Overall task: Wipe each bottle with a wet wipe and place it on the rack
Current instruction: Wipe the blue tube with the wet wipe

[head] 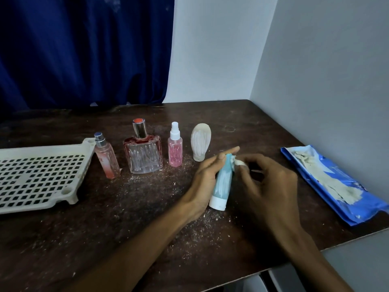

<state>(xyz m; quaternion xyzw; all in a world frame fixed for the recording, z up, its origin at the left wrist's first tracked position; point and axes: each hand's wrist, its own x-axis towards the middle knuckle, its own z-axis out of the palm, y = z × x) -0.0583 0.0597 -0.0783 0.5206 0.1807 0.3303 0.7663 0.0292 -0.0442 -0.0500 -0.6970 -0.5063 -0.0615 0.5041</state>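
Note:
My left hand point(205, 180) holds a dusty teal tube with a white cap point(222, 184), cap end down near the table. My right hand point(265, 186) pinches a small white wet wipe point(237, 162) against the tube's upper end. Standing in a row behind are a slim pink spray bottle point(106, 159), a wide clear perfume bottle with a red top point(144, 152), a small pink spray bottle with a white nozzle point(175, 147) and a dusty egg-shaped white bottle point(200, 142). The cream perforated rack point(40, 175) lies at the left with nothing on it.
A blue wet-wipe pack point(334, 184), smeared with dust, lies at the right near the table's edge. The dark wooden table point(105, 228) is strewn with white crumbs. A blue curtain hangs behind; a grey wall closes the right side.

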